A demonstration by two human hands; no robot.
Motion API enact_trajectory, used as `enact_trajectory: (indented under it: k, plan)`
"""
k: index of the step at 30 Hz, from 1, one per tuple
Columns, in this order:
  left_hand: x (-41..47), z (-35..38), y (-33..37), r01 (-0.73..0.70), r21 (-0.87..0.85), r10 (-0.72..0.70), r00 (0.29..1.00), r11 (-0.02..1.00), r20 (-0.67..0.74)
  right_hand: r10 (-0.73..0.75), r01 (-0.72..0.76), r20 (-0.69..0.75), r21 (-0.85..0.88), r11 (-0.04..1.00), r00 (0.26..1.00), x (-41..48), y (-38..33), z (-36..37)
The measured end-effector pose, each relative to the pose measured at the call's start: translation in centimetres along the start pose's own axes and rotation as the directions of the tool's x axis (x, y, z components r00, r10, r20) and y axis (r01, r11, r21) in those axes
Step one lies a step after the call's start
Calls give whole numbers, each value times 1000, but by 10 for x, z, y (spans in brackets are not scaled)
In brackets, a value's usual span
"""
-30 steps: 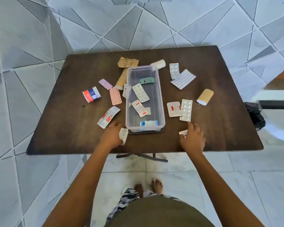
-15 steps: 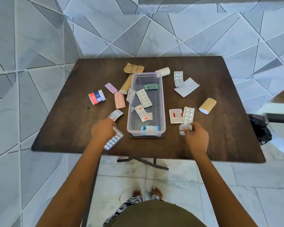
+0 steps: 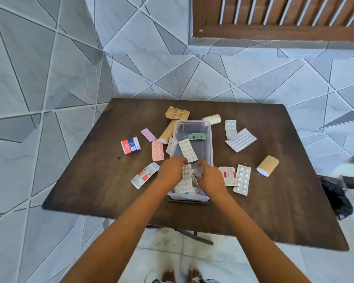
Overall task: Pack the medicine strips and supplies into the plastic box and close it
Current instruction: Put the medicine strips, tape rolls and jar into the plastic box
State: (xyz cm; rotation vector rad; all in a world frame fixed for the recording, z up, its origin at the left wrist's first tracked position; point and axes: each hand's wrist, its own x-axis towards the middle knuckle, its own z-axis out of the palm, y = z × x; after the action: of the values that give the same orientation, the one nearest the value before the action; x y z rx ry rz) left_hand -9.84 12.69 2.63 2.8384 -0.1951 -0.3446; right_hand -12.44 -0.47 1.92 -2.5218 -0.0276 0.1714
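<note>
A clear plastic box (image 3: 210, 139) stands open on the dark wooden table (image 3: 94, 180), with a green strip (image 3: 197, 137) and a white strip (image 3: 188, 150) inside. Both hands hover over its near end. My left hand (image 3: 171, 172) holds a white pill strip (image 3: 185, 178) above the box. My right hand (image 3: 209, 177) pinches a small silver strip (image 3: 196, 175). Loose on the table lie a pink strip (image 3: 157, 152), a red-and-white strip (image 3: 144, 175), two strips (image 3: 236, 178) to the right, tan bandage rolls (image 3: 267, 166), and a white roll (image 3: 212, 119).
A red, white and blue tub (image 3: 130, 145) sits at the left. A large white blister sheet (image 3: 241, 139) and a tan strip (image 3: 177, 113) lie at the back. The box lid seems to lie under the box. A dark bag (image 3: 335, 198) hangs past the table's right edge.
Both hands picked strips up from the table's near edge and moved inward and forward over the box. The camera has tilted upward.
</note>
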Motion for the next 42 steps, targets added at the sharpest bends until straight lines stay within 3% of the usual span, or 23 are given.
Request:
enact_trajectory:
  k: [5,8,11,14,15,17,19,22,24,26,29,31,35,37,42]
  plan:
    - [4,11,0,-83,200,63,993,976,102,11,15,107,-234,972,994,2,-5,12]
    - [1,19,5,-144,328,108,986,934,124,17,58,148,-487,872,989,2,-12,16]
    - [1,27,4,-145,357,97,984,923,149,-13,81,110,-636,767,994,6,-10,22]
    - [1,28,2,-151,354,85,977,923,197,-89,-4,-82,-762,647,993,11,-4,16]
    - [2,28,1,-152,336,80,972,930,219,-84,-3,-73,-774,633,994,13,1,15]
    - [4,24,-3,-150,260,86,966,954,244,-72,44,-6,-743,668,997,13,12,21]
    - [4,16,-10,-113,60,102,982,992,160,-83,-16,-114,-672,740,990,12,13,18]
    - [4,-6,-28,-3,-255,-41,985,967,-168,-93,-17,-307,-336,942,947,14,31,19]
    - [11,-14,-51,113,-268,-193,935,957,-297,64,-100,-402,-69,993,913,15,39,14]
    - [16,-14,-75,232,-139,-258,943,963,-209,216,-205,-398,71,976,891,16,44,11]
    - [19,-1,-94,299,9,-299,953,954,38,329,-211,-411,308,928,850,19,46,12]
    - [18,9,-98,329,37,-331,938,944,101,382,-263,-431,311,913,817,24,54,9]
    - [19,20,-99,343,81,-350,932,936,91,446,-457,-164,-37,889,880,31,75,12]
    - [21,20,-100,341,100,-348,935,935,64,437,-456,-160,-117,882,885,32,79,14]
    - [23,11,-96,343,31,-343,939,939,26,512,-521,-155,-23,853,845,40,80,12]
